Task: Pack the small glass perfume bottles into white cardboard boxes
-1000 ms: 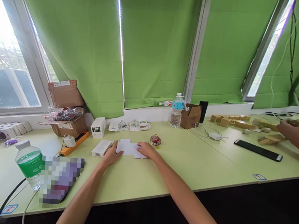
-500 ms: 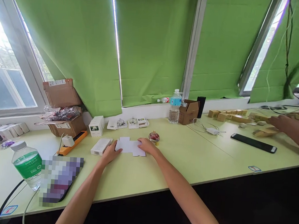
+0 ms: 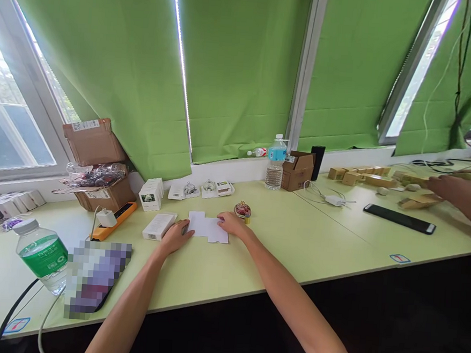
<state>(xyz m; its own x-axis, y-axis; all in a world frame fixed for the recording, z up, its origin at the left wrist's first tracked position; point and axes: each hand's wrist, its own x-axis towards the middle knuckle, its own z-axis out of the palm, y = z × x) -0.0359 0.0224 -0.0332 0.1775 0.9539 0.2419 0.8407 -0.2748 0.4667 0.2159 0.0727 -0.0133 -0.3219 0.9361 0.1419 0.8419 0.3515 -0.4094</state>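
The left hand (image 3: pixel 177 237) and right hand (image 3: pixel 232 224) are apart, touching opposite ends of the flat white card (image 3: pixel 203 227) on the tabletop (image 3: pixel 229 273); I cannot tell whether either grips it. A white box (image 3: pixel 158 225) lies just beside the left hand.

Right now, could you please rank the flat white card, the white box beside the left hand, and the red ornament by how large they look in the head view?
Flat white card, though partly covered
White box
Red ornament, clearly smallest
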